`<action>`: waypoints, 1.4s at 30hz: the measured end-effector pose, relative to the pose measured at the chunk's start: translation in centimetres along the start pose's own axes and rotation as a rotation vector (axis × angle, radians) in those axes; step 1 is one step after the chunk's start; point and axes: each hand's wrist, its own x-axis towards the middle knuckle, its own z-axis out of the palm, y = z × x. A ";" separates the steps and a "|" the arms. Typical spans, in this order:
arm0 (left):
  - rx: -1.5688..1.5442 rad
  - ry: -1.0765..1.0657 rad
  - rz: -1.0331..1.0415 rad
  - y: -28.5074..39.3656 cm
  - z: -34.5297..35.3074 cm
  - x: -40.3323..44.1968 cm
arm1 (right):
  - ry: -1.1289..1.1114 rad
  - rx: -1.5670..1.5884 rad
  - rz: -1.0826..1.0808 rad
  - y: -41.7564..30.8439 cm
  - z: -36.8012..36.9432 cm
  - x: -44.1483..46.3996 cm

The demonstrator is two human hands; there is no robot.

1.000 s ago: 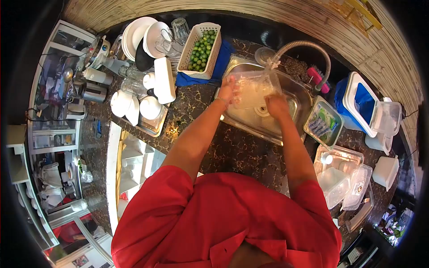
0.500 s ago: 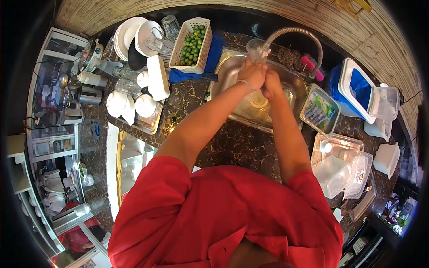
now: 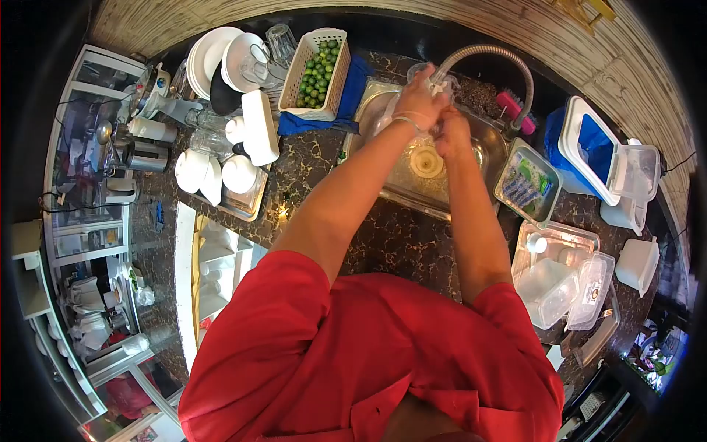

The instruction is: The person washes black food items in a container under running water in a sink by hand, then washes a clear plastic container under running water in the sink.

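Observation:
Both of my hands are over the metal sink (image 3: 394, 188), close under the mouth of the flexible tap (image 3: 490, 50). Crumpled clear plastic (image 3: 451, 90) shows around my fingers, wet and see-through; its exact kind is hard to make out. My left hand (image 3: 421, 103) is bent around it at the top, with a band on the wrist. Just below and to the right, my right hand (image 3: 454, 132) is closed, its fingertips partly hidden. The round drain (image 3: 426, 161) lies beneath my hands.
Left of the sink are a basket of green limes (image 3: 318, 77) on a blue cloth (image 3: 313, 125) and white dishes (image 3: 239, 174). To the right sit a container with packets (image 3: 526, 184), a pink brush (image 3: 513, 110), a white-lidded bin (image 3: 589, 151) and clear plastic boxes (image 3: 549, 291).
My left hand has moved slightly up toward the tap, and my hands have parted a little. More of the clear plastic and the drain now shows.

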 end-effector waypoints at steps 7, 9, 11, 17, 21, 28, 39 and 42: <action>-0.535 0.104 -0.536 -5.5 -0.9 -4.3 | -0.104 -0.217 -0.029 -4.0 1.7 -1.9; -0.843 0.045 -0.885 -5.0 -0.8 -6.7 | -0.110 -0.251 -0.030 -4.3 1.7 -2.3; -1.156 -0.030 -1.236 -5.1 -0.5 -8.2 | -0.107 -0.288 -0.029 -4.6 1.4 -3.1; -1.363 -0.186 -1.324 -7.7 -3.2 -5.8 | -0.388 -1.094 -0.055 -3.6 -2.0 -5.6; -0.957 -0.576 -1.232 -9.1 -4.1 -5.0 | -0.619 -1.632 -0.495 -3.5 -3.6 -9.5; -0.921 -0.195 -0.998 -5.7 -1.4 -9.5 | 0.140 -1.297 -0.747 0.8 -8.4 -11.0; -0.148 -0.065 -0.437 -8.8 1.6 -8.5 | 0.098 -0.931 -0.156 -2.2 -7.6 -13.1; 0.101 -0.191 -0.281 -4.3 -2.0 -6.0 | 0.091 -0.793 -0.101 -2.0 -7.9 -13.7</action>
